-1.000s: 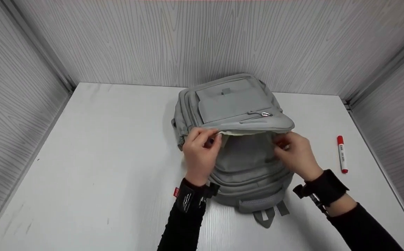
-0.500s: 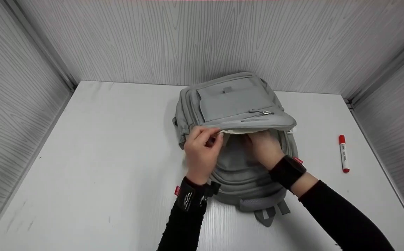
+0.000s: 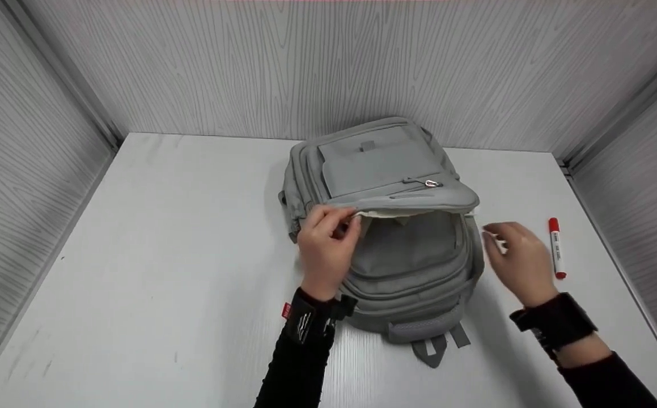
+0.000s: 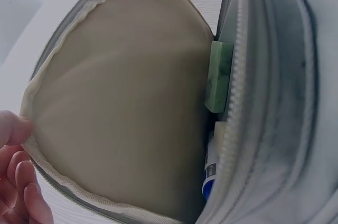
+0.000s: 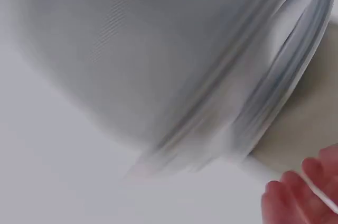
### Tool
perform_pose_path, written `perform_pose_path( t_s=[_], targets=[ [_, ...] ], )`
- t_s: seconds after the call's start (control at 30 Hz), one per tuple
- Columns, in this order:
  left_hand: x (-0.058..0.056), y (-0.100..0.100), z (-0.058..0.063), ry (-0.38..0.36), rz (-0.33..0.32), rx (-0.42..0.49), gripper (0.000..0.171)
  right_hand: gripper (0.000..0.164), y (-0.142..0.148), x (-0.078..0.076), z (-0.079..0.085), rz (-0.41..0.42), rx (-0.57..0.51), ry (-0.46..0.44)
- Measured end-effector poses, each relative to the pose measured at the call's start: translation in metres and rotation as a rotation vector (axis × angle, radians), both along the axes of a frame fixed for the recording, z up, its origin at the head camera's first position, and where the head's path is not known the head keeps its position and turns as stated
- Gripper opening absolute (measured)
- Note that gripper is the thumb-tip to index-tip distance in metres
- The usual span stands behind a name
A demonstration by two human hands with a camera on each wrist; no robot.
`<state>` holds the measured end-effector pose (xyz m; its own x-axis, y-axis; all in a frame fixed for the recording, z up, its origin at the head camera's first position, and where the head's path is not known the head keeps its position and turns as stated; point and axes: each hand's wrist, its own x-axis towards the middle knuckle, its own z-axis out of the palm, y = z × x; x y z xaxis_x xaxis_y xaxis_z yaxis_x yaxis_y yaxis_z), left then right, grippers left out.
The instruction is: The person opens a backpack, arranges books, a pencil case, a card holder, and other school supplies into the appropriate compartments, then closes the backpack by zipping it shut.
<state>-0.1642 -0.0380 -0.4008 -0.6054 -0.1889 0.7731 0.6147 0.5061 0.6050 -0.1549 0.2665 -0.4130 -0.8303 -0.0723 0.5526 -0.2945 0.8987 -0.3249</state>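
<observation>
A grey backpack (image 3: 413,249) lies on the white table, its front flap (image 3: 396,158) lifted at the near edge. My left hand (image 3: 328,249) pinches the flap's edge between thumb and fingers. In the left wrist view, the flap's beige lining (image 4: 127,92) faces the camera. Inside the pocket are a green block (image 4: 218,76), part of a cream-coloured piece (image 4: 219,133) and a white marker with a blue end (image 4: 210,174). My right hand (image 3: 521,260) hovers just right of the backpack, fingers loosely bent, with no object plainly visible in it.
A red-and-white marker (image 3: 556,248) lies on the table (image 3: 164,255) to the right of my right hand. Wood-grain panels (image 3: 328,68) stand at the back and both sides. The backpack's carry handle (image 3: 424,330) and straps point toward me.
My right hand went from the flap's right edge into the pocket, then came out and moved right of the backpack. My left hand kept its pinch on the flap.
</observation>
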Motion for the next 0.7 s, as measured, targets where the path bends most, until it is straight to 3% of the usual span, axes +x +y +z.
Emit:
perform_pose_path(
  t_s=[0.17, 0.33, 0.47, 0.7],
  targets=[
    [0.0, -0.001, 0.001, -0.011, 0.01, -0.002, 0.009, 0.035, 0.081, -0.006, -0.018, -0.329, -0.01, -0.401],
    [0.002, -0.001, 0.001, -0.009, 0.005, -0.003, 0.008, 0.046, 0.131, -0.002, -0.037, -0.507, 0.002, -0.736],
    [0.002, 0.0, 0.0, 0.006, -0.003, -0.005, 0.008, 0.044, 0.147, 0.001, -0.041, -0.527, 0.01, -0.875],
    [0.0, 0.001, -0.001, -0.004, -0.003, 0.002, 0.009, 0.033, 0.155, -0.003, -0.046, -0.468, -0.001, -0.947]
  ],
)
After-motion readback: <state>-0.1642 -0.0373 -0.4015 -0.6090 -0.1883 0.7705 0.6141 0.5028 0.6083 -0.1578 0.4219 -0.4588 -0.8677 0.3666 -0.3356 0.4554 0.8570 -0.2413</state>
